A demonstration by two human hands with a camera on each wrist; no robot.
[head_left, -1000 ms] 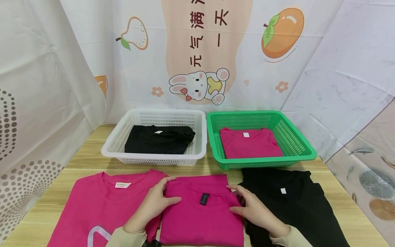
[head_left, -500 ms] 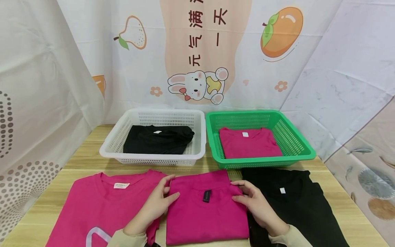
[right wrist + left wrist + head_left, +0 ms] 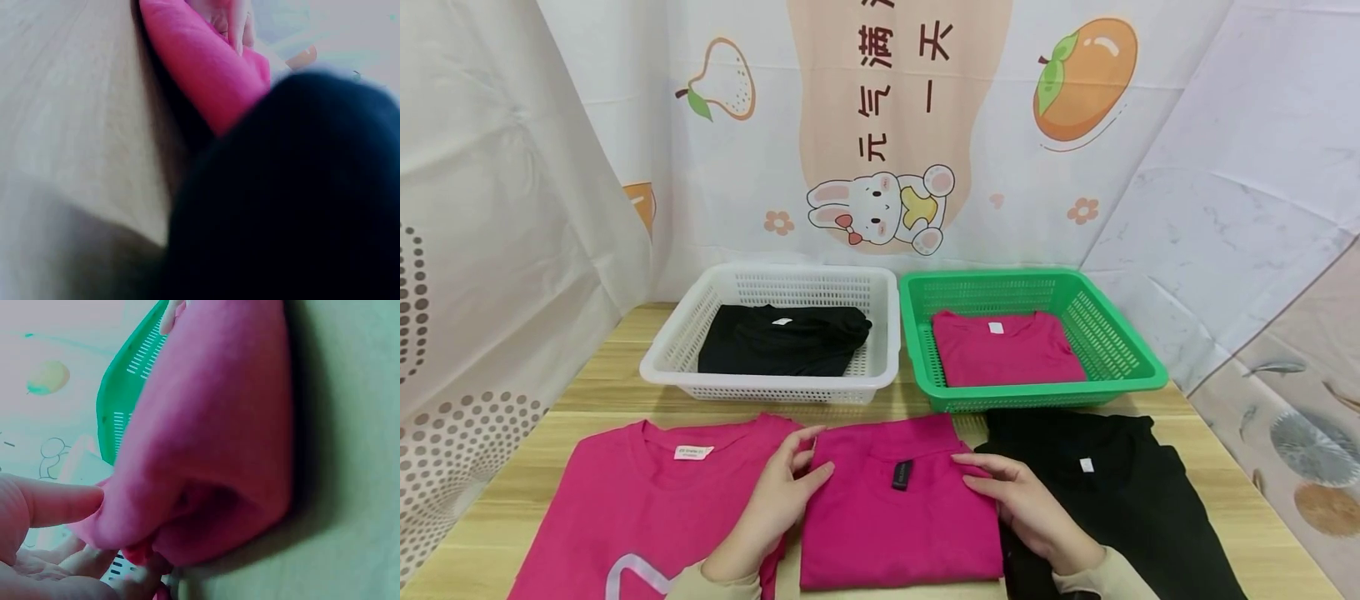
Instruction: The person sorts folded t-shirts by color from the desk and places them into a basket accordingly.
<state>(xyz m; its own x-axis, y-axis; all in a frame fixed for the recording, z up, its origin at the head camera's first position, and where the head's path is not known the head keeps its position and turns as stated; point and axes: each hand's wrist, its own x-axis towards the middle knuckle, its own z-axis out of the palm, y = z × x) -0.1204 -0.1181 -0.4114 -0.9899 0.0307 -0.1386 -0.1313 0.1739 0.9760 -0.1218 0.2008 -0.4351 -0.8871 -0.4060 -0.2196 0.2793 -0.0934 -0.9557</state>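
In the head view a folded magenta T-shirt (image 3: 902,525) with a dark neck label lies at the front middle. My left hand (image 3: 778,492) pinches its left edge; the left wrist view has the thumb (image 3: 62,501) on top and fingers beneath the cloth. My right hand (image 3: 1026,500) holds the right edge, thumb on top, other fingertips partly hidden by the fold. To the left lies a pink T-shirt (image 3: 677,500) with a white label, to the right a black T-shirt (image 3: 1120,500). A dark blurred shape covers much of the right wrist view, hiding the right hand there.
Behind the shirts stand a white basket (image 3: 658,367) holding folded black clothing (image 3: 782,342) and a green basket (image 3: 1045,393) holding a folded pink T-shirt (image 3: 1011,350). They sit side by side on the wooden table (image 3: 602,392), before a printed curtain (image 3: 737,183).
Over the last second the magenta T-shirt has shifted slightly right and away from me, with both hands keeping to its edges. Since half a second ago it has barely moved.
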